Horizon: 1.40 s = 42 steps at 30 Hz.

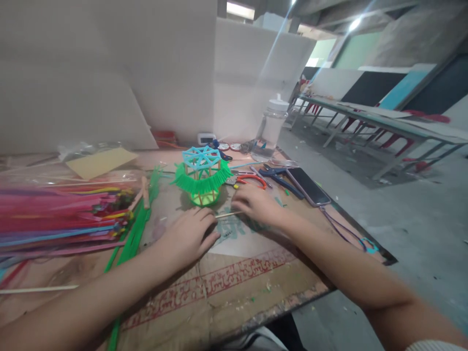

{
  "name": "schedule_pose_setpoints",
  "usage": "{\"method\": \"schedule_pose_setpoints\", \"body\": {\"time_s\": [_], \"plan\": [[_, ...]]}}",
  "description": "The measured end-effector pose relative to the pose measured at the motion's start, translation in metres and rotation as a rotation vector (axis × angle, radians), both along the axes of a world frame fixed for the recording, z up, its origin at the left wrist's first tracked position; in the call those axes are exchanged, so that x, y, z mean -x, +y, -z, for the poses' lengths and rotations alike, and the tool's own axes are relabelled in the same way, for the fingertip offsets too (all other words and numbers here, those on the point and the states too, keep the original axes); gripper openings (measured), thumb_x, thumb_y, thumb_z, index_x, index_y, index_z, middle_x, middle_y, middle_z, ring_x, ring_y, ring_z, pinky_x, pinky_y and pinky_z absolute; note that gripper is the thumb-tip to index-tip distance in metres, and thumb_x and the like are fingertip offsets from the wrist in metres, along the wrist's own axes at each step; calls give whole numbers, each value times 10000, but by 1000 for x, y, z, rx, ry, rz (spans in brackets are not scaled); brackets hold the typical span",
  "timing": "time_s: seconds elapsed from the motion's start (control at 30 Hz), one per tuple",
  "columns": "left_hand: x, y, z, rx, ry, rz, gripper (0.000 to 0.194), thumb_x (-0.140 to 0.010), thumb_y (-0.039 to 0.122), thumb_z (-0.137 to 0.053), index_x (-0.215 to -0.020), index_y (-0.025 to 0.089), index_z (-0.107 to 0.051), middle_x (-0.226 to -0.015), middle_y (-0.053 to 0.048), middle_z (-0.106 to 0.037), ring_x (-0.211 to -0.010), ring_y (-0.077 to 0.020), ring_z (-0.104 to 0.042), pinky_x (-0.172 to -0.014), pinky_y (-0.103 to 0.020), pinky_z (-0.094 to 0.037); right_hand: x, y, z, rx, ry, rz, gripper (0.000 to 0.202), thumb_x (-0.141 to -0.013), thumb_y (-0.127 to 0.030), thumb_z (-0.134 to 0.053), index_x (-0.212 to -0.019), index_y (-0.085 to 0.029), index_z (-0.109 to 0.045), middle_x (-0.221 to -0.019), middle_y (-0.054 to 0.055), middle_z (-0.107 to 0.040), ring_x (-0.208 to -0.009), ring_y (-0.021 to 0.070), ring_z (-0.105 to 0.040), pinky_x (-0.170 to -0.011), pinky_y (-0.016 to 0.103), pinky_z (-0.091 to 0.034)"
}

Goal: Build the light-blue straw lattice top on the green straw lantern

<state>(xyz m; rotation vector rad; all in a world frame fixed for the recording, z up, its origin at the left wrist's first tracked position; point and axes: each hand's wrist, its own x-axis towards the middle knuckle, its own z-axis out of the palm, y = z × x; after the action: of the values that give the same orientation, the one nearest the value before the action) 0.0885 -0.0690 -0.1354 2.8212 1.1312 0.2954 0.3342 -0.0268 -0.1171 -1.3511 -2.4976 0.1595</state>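
A thin pale wooden stick [227,214] spans the gap between my two hands, low over the table. My right hand [256,204] has its fingers closed on the stick's right end. My left hand [193,229] is curled at the other end, its fingertips hiding where the stick stops; its thumb sits lower, apart from the stick. Just behind my hands stands a small lantern-like frame [202,183] with a light blue spoked top, wooden uprights, a green fringed band and a green round base.
Bundled pipe cleaners [66,214] lie left, beside green strips [135,229]. Orange-handled pliers [256,180], blue-handled pliers [283,180] and a phone [309,186] lie right. A water bottle [270,129] stands behind, near white panels [175,73]. The table's front edge [285,309] is close.
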Motion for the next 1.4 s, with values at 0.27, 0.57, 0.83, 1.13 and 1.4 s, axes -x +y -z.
{"method": "schedule_pose_setpoints", "body": {"time_s": [0.27, 0.57, 0.83, 1.13, 1.4], "plan": [[5, -6, 4, -112, -9, 6, 269, -1004, 333, -513, -1141, 164, -672, -1193, -131, -654, -1017, -304, -632, -861, -476, -527, -65, 64, -25, 79, -275, 587, 172, -875, -159, -592, -934, -65, -723, -954, 236, -737, -909, 321, -688, -768, 368, -476], [17, 7, -11, -50, -43, -32, 347, -1032, 379, -435, -997, 161, -703, -971, -112, -700, -923, -274, -660, -811, -402, -508, -86, 68, -21, 213, -295, 528, 184, -825, -235, -644, -652, -172, -663, -592, 63, -640, -593, 200, -598, -596, 305, -426], [20, 42, -11, -75, 50, -225, 401, -1007, 344, -429, -930, 133, -760, -848, -157, -740, -851, -315, -696, -739, -391, -485, -51, 3, -36, 41, 267, 136, 189, -975, -352, -526, -1012, -203, -637, -799, 38, -702, -658, 170, -632, -625, 291, -478], [3, 44, -25, -92, 46, -212, 405, -1008, 347, -416, -904, 124, -738, -904, -155, -751, -847, -289, -696, -742, -381, -489, -5, -16, 25, -22, 119, -179, 195, -1000, -300, -555, -992, -184, -713, -946, 94, -654, -898, 226, -601, -797, 359, -477], [22, -21, 9, -165, 4, 251, 363, -1046, 291, -419, -1253, 100, -647, -1324, -178, -673, -1176, -285, -652, -997, -428, -523, -1, 8, 37, -22, 197, -236, 178, -1005, -284, -548, -979, -178, -689, -914, 73, -651, -871, 205, -602, -795, 338, -476]]}}
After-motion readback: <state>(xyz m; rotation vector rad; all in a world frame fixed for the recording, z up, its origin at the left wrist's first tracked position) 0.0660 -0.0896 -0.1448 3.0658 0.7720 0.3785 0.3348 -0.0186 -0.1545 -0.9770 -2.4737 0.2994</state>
